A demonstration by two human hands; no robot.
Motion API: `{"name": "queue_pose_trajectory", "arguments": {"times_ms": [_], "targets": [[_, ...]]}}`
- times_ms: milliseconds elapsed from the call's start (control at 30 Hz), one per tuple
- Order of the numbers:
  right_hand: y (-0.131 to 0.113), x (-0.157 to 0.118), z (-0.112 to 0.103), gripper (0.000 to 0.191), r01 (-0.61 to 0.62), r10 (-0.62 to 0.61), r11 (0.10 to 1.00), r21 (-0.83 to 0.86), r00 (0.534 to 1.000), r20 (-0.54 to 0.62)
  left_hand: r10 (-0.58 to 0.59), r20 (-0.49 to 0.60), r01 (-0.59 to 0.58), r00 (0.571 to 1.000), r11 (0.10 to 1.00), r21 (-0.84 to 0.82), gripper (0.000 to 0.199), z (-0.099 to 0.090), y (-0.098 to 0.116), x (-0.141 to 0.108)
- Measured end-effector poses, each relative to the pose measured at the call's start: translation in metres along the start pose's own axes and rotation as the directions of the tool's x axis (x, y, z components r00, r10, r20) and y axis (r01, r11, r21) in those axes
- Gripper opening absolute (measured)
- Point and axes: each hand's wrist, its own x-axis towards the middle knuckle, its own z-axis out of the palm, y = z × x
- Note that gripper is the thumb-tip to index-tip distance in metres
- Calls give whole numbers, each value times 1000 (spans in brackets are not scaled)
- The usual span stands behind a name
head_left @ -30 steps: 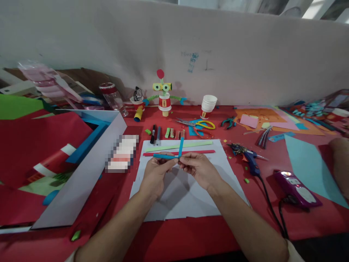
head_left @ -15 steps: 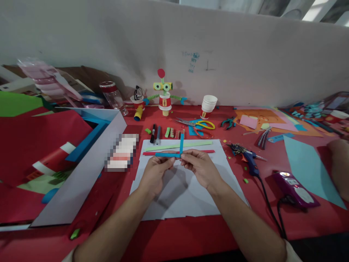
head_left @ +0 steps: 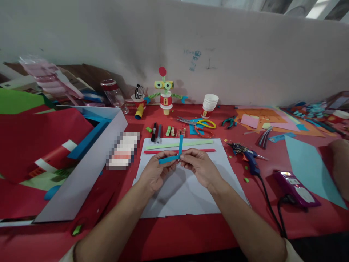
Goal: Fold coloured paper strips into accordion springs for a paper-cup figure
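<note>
Between my two hands are blue paper strips [head_left: 181,144] that meet in an L shape, one arm pointing away from me and the other to the left. My left hand [head_left: 156,171] is closed, pinching them near the corner, with the left arm of the L lying over its fingers. From the other side, my right hand [head_left: 201,165] grips the corner between thumb and fingers. Below them lies white paper [head_left: 188,196]. On its far part rest a light green strip [head_left: 180,145] and a red strip [head_left: 205,150].
Beyond the paper lie markers [head_left: 153,132], scissors [head_left: 208,124] and pliers [head_left: 229,122]. A paper-cup figure [head_left: 165,100] and stacked cups [head_left: 209,104] stand by the wall. At right are a glue gun [head_left: 253,165], its cable and a purple device [head_left: 297,189]. A white box [head_left: 81,178] stands left.
The left arm of the blue L has tilted, its free end now lower and nearer me. My left fingers have shifted under it. The view has moved slightly.
</note>
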Motion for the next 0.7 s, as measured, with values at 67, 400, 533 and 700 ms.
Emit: {"name": "queue_pose_trajectory", "arguments": {"times_ms": [67,400,533,700], "targets": [[0,0,1,10,6,-6,1000,-2,1000,-7,20,-9,-20,1000,1000,15,24,1,1,0],[0,-4,8,15,54,-60,996,-75,995,-77,106,3,-105,994,977,186,22,-3,0,1],[-2,-5,11,15,53,-58,995,-82,996,-69,159,-13,-155,987,973,171,23,0,0,0],[1,-6,13,22,65,-71,996,-68,994,-81,230,-77,-220,970,968,122,24,4,-2,-1]]}}
